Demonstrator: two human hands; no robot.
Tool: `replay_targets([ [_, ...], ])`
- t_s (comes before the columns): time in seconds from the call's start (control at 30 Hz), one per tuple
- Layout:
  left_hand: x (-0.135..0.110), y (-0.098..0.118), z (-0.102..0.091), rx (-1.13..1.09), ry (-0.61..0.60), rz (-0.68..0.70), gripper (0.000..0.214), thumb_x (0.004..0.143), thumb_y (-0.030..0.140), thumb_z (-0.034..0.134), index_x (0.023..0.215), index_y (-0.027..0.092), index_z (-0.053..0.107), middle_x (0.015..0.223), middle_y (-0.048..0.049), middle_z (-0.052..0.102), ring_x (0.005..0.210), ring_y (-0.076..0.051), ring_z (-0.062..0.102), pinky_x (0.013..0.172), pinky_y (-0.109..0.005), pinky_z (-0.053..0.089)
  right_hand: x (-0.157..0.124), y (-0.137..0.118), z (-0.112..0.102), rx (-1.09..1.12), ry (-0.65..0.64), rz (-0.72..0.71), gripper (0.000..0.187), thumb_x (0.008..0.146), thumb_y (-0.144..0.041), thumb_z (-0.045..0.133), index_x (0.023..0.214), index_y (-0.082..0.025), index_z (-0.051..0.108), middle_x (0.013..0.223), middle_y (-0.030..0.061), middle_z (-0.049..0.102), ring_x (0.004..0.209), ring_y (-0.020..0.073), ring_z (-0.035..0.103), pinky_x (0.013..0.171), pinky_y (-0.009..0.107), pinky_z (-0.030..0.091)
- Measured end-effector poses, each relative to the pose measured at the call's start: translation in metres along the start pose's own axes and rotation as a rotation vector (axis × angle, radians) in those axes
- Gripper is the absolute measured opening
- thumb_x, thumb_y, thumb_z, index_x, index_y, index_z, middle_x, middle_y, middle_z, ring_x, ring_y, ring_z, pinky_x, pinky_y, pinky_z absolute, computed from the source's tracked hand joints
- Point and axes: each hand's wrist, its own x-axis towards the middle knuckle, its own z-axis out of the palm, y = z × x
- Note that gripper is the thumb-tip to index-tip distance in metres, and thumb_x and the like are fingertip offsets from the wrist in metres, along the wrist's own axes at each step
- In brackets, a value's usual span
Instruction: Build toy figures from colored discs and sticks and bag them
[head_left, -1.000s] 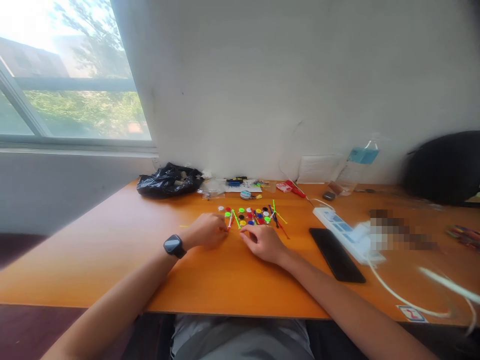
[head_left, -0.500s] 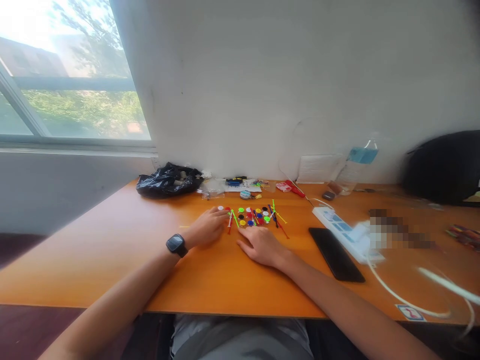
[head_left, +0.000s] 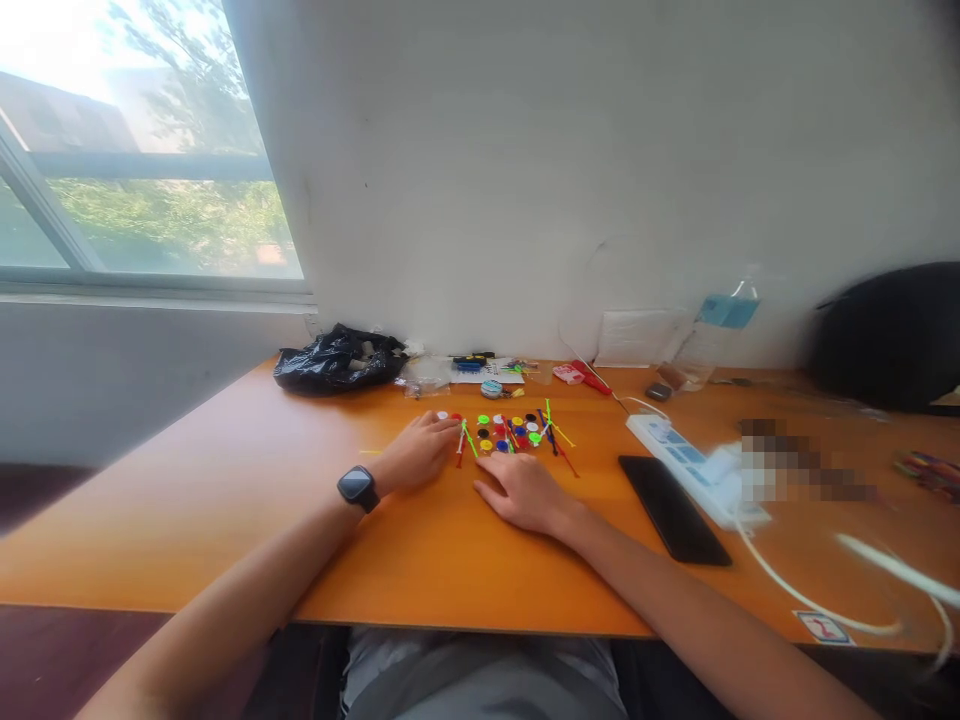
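My left hand (head_left: 424, 449), a dark watch (head_left: 357, 488) on its wrist, lies over the left end of a cluster of small coloured pieces. Its fingers reach forward beside a white disc (head_left: 442, 415) and a red disc (head_left: 456, 417); what lies under the fingertips is hidden. Just right of them are a green stick (head_left: 471, 440) and a red stick (head_left: 460, 459). My right hand (head_left: 525, 490) rests on the table with thumb and forefinger apart, its fingertips near a yellow disc (head_left: 486, 445) and a blue disc (head_left: 502, 446). More sticks cross at the right, among them a yellow stick (head_left: 562, 436).
On the wooden table (head_left: 420, 570), a black phone (head_left: 673, 510) and white power strip (head_left: 686, 465) lie right of my arm. A black plastic bag (head_left: 337, 362), a round tin (head_left: 491, 389) and a red-handled tool (head_left: 592, 378) are along the wall. A thin yellow stick (head_left: 370, 452) lies left.
My left hand and wrist have shifted very slightly to the right. My right hand and the coloured pieces look unchanged.
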Motion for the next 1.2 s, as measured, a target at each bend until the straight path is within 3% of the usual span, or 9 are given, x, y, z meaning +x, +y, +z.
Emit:
replay_targets([
  [0.27, 0.002, -0.005, 0.002, 0.069, 0.018, -0.022, 0.024, 0.102, 0.023, 0.046, 0.095, 0.022, 0.069, 0.103, -0.0088, 0.068, 0.092, -0.025, 0.053, 0.09, -0.04, 0.043, 0.0, -0.001, -0.001, 0.039, 0.078, 0.023, 0.031, 0.101, -0.034, 0.059, 0.075, -0.019, 0.062, 0.077, 0.0041, 0.069, 0.069, 0.0164, 0.058, 0.066, 0.031, 0.03],
  [0.53, -0.001, -0.002, -0.006, 0.035, 0.013, -0.04, 0.022, 0.103, 0.025, 0.049, 0.095, 0.022, 0.069, 0.1, -0.0095, 0.069, 0.091, -0.025, 0.057, 0.084, -0.039, 0.044, -0.001, 0.001, -0.002, 0.082, 0.055, 0.046, 0.017, 0.099, -0.033, 0.061, 0.1, -0.021, 0.073, 0.091, 0.006, 0.076, 0.079, 0.0198, 0.065, 0.07, 0.03, 0.033],
  [0.73, -0.002, 0.002, -0.009, -0.114, 0.153, -0.052, 0.027, 0.108, 0.029, 0.043, 0.115, 0.021, 0.068, 0.111, -0.0101, 0.067, 0.097, -0.021, 0.064, 0.088, -0.033, 0.05, 0.001, 0.001, -0.002, 0.083, 0.067, 0.088, 0.02, 0.097, -0.032, 0.062, 0.083, -0.02, 0.07, 0.081, 0.0043, 0.072, 0.073, 0.018, 0.062, 0.067, 0.029, 0.032],
  [0.93, -0.002, 0.016, -0.001, -0.3, 0.236, 0.117, 0.022, 0.107, 0.029, 0.049, 0.111, 0.02, 0.069, 0.11, -0.0102, 0.067, 0.102, -0.02, 0.067, 0.091, -0.031, 0.054, 0.002, 0.005, -0.002, 0.103, 0.066, 0.169, 0.016, 0.096, -0.033, 0.065, 0.101, -0.021, 0.073, 0.088, 0.0045, 0.075, 0.081, 0.0199, 0.065, 0.071, 0.028, 0.035],
  [1.2, -0.006, 0.038, 0.009, -0.331, 0.134, 0.27, 0.021, 0.105, 0.028, 0.054, 0.109, 0.02, 0.074, 0.107, -0.0111, 0.07, 0.093, -0.019, 0.069, 0.084, -0.028, 0.055, 0.003, 0.01, 0.0, 0.107, -0.008, 0.217, 0.012, 0.095, -0.03, 0.064, 0.089, -0.021, 0.07, 0.081, 0.0032, 0.073, 0.076, 0.0186, 0.064, 0.066, 0.027, 0.032],
])
